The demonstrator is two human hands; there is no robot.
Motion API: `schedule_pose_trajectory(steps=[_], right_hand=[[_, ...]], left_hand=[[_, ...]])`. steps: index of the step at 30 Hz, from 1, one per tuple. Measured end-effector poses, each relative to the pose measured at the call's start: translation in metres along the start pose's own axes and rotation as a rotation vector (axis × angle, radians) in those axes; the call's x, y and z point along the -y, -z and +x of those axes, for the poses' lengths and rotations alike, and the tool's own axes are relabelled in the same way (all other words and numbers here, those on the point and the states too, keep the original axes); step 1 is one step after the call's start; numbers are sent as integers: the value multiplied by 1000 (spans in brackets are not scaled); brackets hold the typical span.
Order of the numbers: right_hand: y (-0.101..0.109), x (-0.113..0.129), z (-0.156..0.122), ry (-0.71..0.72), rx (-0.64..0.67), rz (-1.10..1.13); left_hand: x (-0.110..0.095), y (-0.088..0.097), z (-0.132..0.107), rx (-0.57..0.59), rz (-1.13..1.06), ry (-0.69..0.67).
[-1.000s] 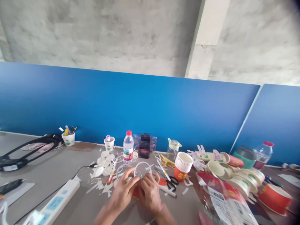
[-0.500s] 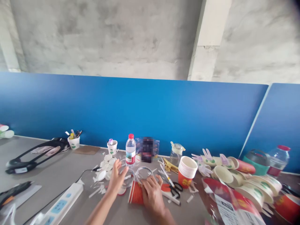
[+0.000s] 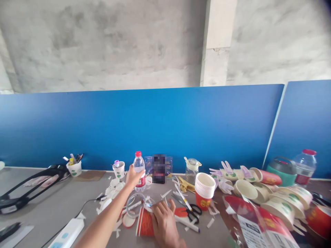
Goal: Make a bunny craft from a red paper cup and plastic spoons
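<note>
My left hand (image 3: 133, 177) is stretched forward and wrapped around a small water bottle (image 3: 139, 166) with a red cap, which stands upright near the blue partition. My right hand (image 3: 164, 224) lies on a red paper cup (image 3: 143, 225) that rests on its side on the grey table (image 3: 51, 203), fingers curled over it. White paper rings (image 3: 136, 205) and paper scraps lie just beyond the cup. Black-handled scissors (image 3: 191, 210) and a pen (image 3: 187, 223) lie to the right of my right hand.
A stack of red cups (image 3: 204, 189) stands right of centre, with many loose paper cups (image 3: 274, 203) and a printed plastic bag (image 3: 256, 227) at right. A power strip (image 3: 66, 232) lies at lower left, a pen cup (image 3: 73, 167) and a black frame (image 3: 28, 187) at far left. A blue partition (image 3: 165, 127) bounds the back.
My left hand left the red cup, reached forward past the paper rings and closed around the water bottle. My right hand stayed on the red cup. The view tilted slightly.
</note>
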State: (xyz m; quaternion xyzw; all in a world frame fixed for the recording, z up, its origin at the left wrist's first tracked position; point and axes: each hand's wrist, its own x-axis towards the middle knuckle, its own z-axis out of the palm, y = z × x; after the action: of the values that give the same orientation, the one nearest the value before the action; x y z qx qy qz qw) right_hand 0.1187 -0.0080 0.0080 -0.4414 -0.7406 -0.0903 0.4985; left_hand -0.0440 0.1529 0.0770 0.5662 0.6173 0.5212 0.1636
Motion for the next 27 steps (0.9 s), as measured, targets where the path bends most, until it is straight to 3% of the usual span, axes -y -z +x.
schedule_pose_trajectory(steps=[8, 12, 19, 23, 27], right_hand=[[-3, 0, -1, -29, -13, 16], [-20, -5, -6, -42, -135, 8], [-30, -10, -9, -43, -183, 65], [-27, -9, -9, -55, -171, 66], [-18, -9, -7, -32, -90, 31]], left_hand=[[-6, 8, 43, -114, 117, -6], [-3, 1, 63, -147, 134, 19], [18, -15, 63, -117, 124, 19], [26, -12, 66, -82, 103, 26], [18, -5, 69, -76, 83, -4]])
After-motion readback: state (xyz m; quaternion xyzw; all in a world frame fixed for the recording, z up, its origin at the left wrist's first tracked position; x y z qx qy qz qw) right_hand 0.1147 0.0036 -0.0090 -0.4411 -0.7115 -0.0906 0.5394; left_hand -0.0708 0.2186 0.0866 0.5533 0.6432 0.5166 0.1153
